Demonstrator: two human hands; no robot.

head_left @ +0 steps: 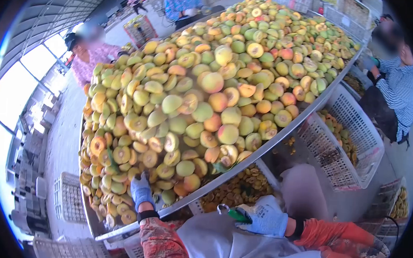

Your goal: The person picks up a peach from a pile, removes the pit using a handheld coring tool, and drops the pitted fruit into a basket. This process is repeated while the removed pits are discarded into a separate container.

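Note:
My left hand (141, 191), in a blue-grey work glove with dark fingertips, reaches to the near edge of a large heap of peaches (213, 82). Its fingers look apart against the fruit, and I see nothing held in them. Many of the peaches are cut in half, with stones or hollows showing. Close to my lap, my right hand (265, 217) is closed around the green handle of a pitting tool (239, 215). The tool's metal ring end points left. A metal-edged table (281, 136) bears the heap.
Below the table edge stands a crate of cut peaches (240, 189). A white plastic crate (362, 137) with more fruit is at right, beside a seated person in a striped shirt (395, 87). Other people sit at left and at the far side. Another crate (70, 196) stands left.

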